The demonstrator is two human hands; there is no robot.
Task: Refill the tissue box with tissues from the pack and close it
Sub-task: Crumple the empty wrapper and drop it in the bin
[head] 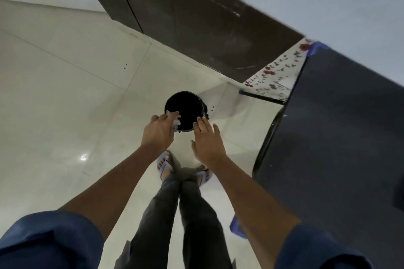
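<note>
I am looking straight down at a round black bin (185,108) standing on the pale tiled floor. My left hand (158,132) reaches over the bin's near left rim, fingers curled around a small white crumpled piece (176,125); whether it is tissue or wrapper is too blurred to tell. My right hand (207,141) hovers at the bin's near right rim with its fingers spread and nothing in it. Neither a tissue box nor a tissue pack shows in this view.
A dark table (341,137) fills the right side, close to my right arm. Behind it hangs a white cloth with red flowers (277,76). A dark brown panel (196,17) stands beyond the bin. My feet in sandals (166,165) are just short of the bin.
</note>
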